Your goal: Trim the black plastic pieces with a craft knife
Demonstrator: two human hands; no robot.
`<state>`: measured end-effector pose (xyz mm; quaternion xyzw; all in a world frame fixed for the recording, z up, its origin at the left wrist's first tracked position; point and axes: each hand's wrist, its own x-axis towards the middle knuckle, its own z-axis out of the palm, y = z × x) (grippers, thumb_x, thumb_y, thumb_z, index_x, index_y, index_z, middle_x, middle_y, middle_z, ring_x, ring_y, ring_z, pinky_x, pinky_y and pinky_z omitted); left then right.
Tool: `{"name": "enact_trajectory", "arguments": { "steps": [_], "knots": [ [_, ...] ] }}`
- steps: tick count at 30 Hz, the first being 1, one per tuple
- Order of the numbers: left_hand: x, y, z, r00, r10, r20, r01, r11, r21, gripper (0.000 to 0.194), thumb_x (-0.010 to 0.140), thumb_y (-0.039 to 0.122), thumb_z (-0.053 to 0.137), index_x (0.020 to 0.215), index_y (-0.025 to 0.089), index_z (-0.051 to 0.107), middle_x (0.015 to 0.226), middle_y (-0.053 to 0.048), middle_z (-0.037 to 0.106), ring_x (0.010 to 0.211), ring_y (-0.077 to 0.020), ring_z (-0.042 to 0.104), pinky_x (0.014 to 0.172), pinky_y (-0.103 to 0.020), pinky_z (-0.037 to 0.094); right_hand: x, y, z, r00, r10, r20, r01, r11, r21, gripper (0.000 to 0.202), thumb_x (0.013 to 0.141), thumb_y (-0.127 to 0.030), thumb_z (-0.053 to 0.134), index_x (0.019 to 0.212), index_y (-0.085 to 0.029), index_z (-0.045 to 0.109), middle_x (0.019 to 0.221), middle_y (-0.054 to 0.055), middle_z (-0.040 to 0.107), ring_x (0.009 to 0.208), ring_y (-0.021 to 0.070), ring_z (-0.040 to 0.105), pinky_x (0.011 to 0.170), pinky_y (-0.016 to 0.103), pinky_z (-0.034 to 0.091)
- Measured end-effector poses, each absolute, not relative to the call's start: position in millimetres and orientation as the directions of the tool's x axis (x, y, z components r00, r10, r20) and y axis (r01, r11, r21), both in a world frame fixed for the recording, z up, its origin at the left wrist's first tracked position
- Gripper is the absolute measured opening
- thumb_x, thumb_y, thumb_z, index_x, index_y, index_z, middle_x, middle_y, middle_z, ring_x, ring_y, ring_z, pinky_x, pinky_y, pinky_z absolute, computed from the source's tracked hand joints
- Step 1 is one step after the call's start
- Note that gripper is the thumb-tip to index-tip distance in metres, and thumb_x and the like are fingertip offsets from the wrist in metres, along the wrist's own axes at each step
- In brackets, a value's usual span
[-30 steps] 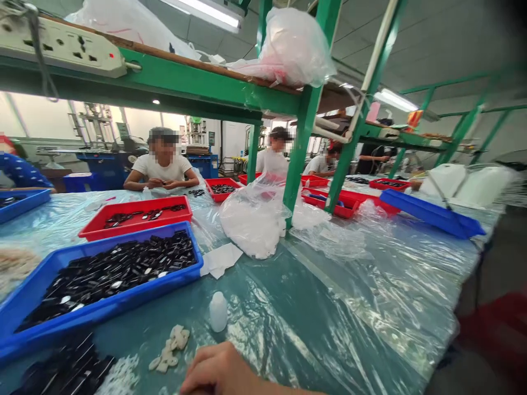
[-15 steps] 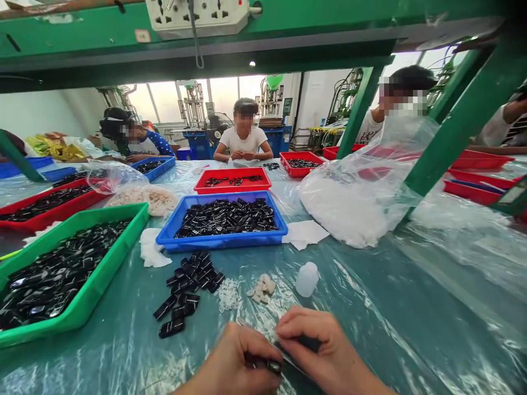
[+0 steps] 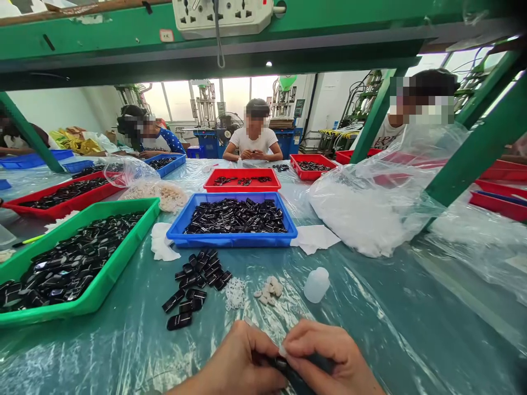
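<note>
My left hand [image 3: 242, 359] is closed around a small glossy black piece [image 3: 281, 362], mostly hidden by the fingers. My right hand [image 3: 329, 351] pinches a tiny whitish bit [image 3: 282, 350] between thumb and forefinger, right at the end of the black piece. Beyond the hands lie a heap of loose black pieces [image 3: 201, 274], a pile of small clear bits [image 3: 235, 293] and a cluster of cream-coloured bits [image 3: 270, 289]. A small translucent white bottle [image 3: 317, 285] stands just past my right hand.
A blue tray [image 3: 233, 240] and a green tray [image 3: 123, 263] hold many black pieces. Behind is a red tray [image 3: 242, 187]. A clear bag of white material [image 3: 362, 214] lies right, by a green post [image 3: 465, 148]. Co-workers sit across the plastic-covered table.
My right hand has come in against my left, bringing the whitish bit to the black piece. The view has shifted slightly, moving the scene to the right.
</note>
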<state>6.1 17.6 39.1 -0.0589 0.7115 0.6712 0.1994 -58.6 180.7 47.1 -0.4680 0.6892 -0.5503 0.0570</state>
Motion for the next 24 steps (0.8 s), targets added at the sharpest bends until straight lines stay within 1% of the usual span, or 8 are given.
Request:
{"name": "enact_trajectory", "arguments": {
  "steps": [4,8,11,13,15,19,20,24],
  "knots": [
    [6.5,16.9,35.6,-0.914,0.196,-0.354,-0.346,0.077,0.935,0.015,0.059,0.018,0.057,0.064,0.007,0.064,0.052,-0.002,0.052,0.049,-0.0109,0.049,0.048,-0.019,0.037,-57.8,180.6,48.0,-0.524,-0.71,0.471,-0.638,-0.039,-0.769,0.015,0.078,-0.008,0.055,0.067,-0.011,0.065,0.069,0.006,0.064,0.062,0.0078,0.061,0.058,0.013,0.046],
    [5.6,15.5,34.5,-0.926,0.204,-0.316,-0.296,0.123,0.947,0.02,0.062,0.02,0.057,0.07,0.005,0.068,0.053,-0.002,0.049,0.05,-0.0099,0.048,0.048,-0.018,0.035,-57.1,182.2,44.5,-0.487,-0.742,0.46,-0.677,-0.012,-0.735,0.014,0.081,-0.009,0.055,0.074,-0.012,0.067,0.073,0.006,0.065,0.066,0.0075,0.061,0.06,0.013,0.046],
    [5.2,15.3,34.8,-0.927,0.207,-0.313,-0.293,0.124,0.948,0.023,0.063,0.022,0.058,0.073,0.005,0.069,0.054,-0.002,0.05,0.05,-0.01,0.048,0.048,-0.018,0.036,-56.8,182.7,42.0,-0.452,-0.756,0.474,-0.717,-0.009,-0.697,0.014,0.081,-0.007,0.055,0.077,-0.012,0.067,0.077,0.006,0.065,0.068,0.007,0.061,0.062,0.012,0.046],
    [5.2,15.7,35.4,-0.921,0.206,-0.331,-0.313,0.117,0.943,0.022,0.062,0.021,0.058,0.072,0.005,0.069,0.055,-0.002,0.051,0.051,-0.0104,0.049,0.048,-0.018,0.036,-56.8,182.6,42.2,-0.438,-0.742,0.508,-0.742,-0.021,-0.67,0.013,0.08,-0.006,0.056,0.077,-0.012,0.067,0.076,0.007,0.065,0.067,0.0072,0.061,0.06,0.012,0.046],
    [5.2,16.2,36.2,-0.916,0.202,-0.346,-0.328,0.117,0.937,0.02,0.061,0.019,0.057,0.07,0.005,0.068,0.055,-0.002,0.051,0.051,-0.0109,0.05,0.047,-0.017,0.036,-56.8,182.6,44.2,-0.447,-0.726,0.522,-0.743,-0.023,-0.669,0.013,0.079,-0.006,0.056,0.075,-0.011,0.067,0.073,0.006,0.064,0.065,0.007,0.061,0.058,0.011,0.046],
    [5.3,15.9,36.3,-0.93,0.193,-0.313,-0.287,0.153,0.946,0.013,0.06,0.017,0.057,0.062,0.006,0.065,0.051,0.0,0.046,0.048,-0.0097,0.048,0.044,-0.016,0.033,-57.1,182.7,49.4,-0.504,-0.723,0.472,-0.703,0.026,-0.71,0.015,0.08,-0.007,0.054,0.071,-0.012,0.064,0.072,0.004,0.064,0.064,0.0062,0.061,0.059,0.01,0.046],
    [5.4,15.6,35.9,-0.934,0.192,-0.301,-0.273,0.161,0.948,0.013,0.06,0.017,0.057,0.062,0.006,0.065,0.051,0.0,0.046,0.048,-0.009,0.047,0.044,-0.016,0.032,-57.1,182.4,50.3,-0.503,-0.72,0.479,-0.706,0.022,-0.708,0.015,0.08,-0.007,0.054,0.071,-0.012,0.064,0.072,0.004,0.064,0.063,0.0062,0.061,0.058,0.01,0.046],
    [6.6,14.6,34.5,-0.938,0.225,-0.264,-0.233,0.153,0.96,0.016,0.063,0.017,0.056,0.068,0.007,0.067,0.051,0.001,0.046,0.048,-0.0075,0.044,0.044,-0.016,0.03,-56.5,180.0,51.1,-0.438,-0.697,0.568,-0.761,-0.049,-0.647,0.015,0.079,-0.006,0.054,0.073,-0.011,0.066,0.07,0.006,0.064,0.06,0.0072,0.06,0.055,0.011,0.047]
  ]
}}
